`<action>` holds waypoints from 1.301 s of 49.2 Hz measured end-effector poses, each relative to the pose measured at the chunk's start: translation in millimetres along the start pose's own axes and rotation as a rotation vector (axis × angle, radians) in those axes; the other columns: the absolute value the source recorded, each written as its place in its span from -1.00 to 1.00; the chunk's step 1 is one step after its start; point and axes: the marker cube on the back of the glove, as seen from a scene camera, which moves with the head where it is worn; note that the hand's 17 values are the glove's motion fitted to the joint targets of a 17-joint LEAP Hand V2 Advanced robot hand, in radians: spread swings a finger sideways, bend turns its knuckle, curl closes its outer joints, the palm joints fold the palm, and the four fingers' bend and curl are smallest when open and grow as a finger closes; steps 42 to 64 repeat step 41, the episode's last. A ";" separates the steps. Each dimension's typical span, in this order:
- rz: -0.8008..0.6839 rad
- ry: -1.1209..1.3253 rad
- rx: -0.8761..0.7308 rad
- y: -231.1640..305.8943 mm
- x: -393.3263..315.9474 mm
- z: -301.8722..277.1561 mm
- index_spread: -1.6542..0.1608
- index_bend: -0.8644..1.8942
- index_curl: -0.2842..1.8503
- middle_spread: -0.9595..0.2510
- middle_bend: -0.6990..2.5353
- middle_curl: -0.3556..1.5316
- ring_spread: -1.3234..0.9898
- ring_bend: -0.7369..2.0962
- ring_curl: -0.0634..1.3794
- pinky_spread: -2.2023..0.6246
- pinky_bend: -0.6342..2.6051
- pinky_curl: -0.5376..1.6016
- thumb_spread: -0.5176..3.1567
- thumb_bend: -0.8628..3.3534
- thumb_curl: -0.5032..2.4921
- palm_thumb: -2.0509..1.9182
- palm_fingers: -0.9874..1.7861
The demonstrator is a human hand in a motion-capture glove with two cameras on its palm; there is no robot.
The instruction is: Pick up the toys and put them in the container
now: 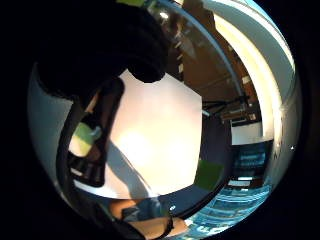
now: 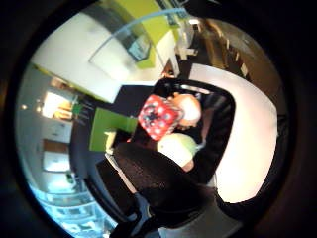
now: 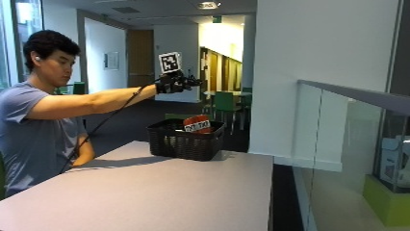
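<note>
Across the table in the outside view, my black-gloved right hand (image 3: 172, 83) hangs at full arm's reach, high above the black wire-mesh basket (image 3: 185, 139) that stands on the grey tabletop (image 3: 160, 192). The basket lies straight down from my palm, a clear gap of air between us, and a red toy box with white spots (image 3: 197, 123) pokes above its rim. From this side I cannot tell whether my fingers are curled or straight, and I see nothing in them.

From the little-finger side of my palm, dark gloved fingers (image 1: 125, 45) fill the near field. Beyond them the basket shows beside the pale tabletop, with a pale green rounded toy (image 1: 82, 137) lying inside. Nothing rests against my palm here.

From the thumb side, the basket's open mouth faces me, the red spotted box (image 2: 159, 117), a pinkish-white round toy (image 2: 189, 110) and the pale green one (image 2: 174, 148) all inside it. Part of my glove (image 2: 163, 188) crosses the near edge. I judge the toys I can see are already home; no toy shows on the bare table, and nothing blocks a withdrawal.
</note>
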 end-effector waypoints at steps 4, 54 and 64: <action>-0.045 -0.048 0.003 12.4 25.8 -10.6 0.42 -0.19 -0.54 0.70 -0.44 -0.14 0.15 -0.11 -0.54 0.55 0.20 -0.14 -0.23 -0.66 -0.53 -0.07 -0.39; 0.431 0.230 -0.035 144.4 268.4 23.6 0.45 -0.25 -0.48 0.60 -0.46 -0.22 0.16 -0.35 -0.61 0.59 -0.03 -0.25 -0.15 -0.64 -0.59 -0.04 -0.36; 0.431 0.230 -0.035 144.4 268.4 23.6 0.45 -0.25 -0.48 0.60 -0.46 -0.22 0.16 -0.35 -0.61 0.59 -0.03 -0.25 -0.15 -0.64 -0.59 -0.04 -0.36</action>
